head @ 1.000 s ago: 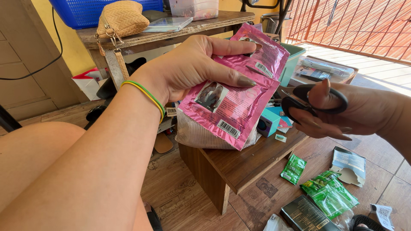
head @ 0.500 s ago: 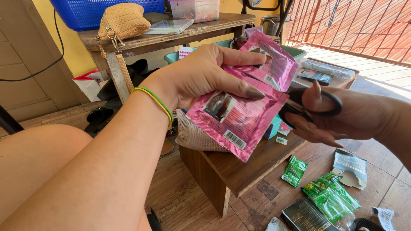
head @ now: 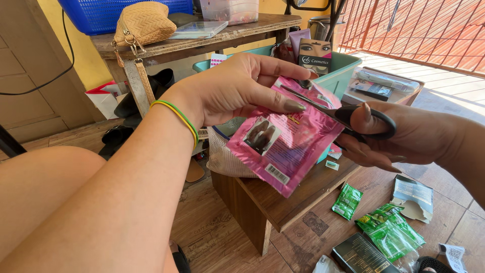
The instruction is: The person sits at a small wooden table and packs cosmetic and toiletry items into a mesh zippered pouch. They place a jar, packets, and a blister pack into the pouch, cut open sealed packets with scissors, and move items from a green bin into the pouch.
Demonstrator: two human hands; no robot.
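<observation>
My left hand (head: 237, 88) grips a shiny pink foil sachet (head: 285, 139) by its upper part, thumb across the front. A second pink sachet is folded behind it near the top. My right hand (head: 409, 136) holds black-handled scissors (head: 348, 114), fingers through the loops. The blades lie across the top of the sachet, near my left fingertips. A yellow and green band sits on my left wrist.
A low wooden table (head: 283, 194) stands below the sachet, with a mesh bag (head: 227, 156) and a teal bin (head: 336, 71) on it. Green sachets (head: 389, 230) and a dark box (head: 361, 255) lie on the wooden floor. Behind is a bench with a tan purse (head: 144, 23) and a blue basket (head: 101, 12).
The upper pink sachet has folded down behind the front one. The scissors have moved left, and their blades now reach across the sachet's top.
</observation>
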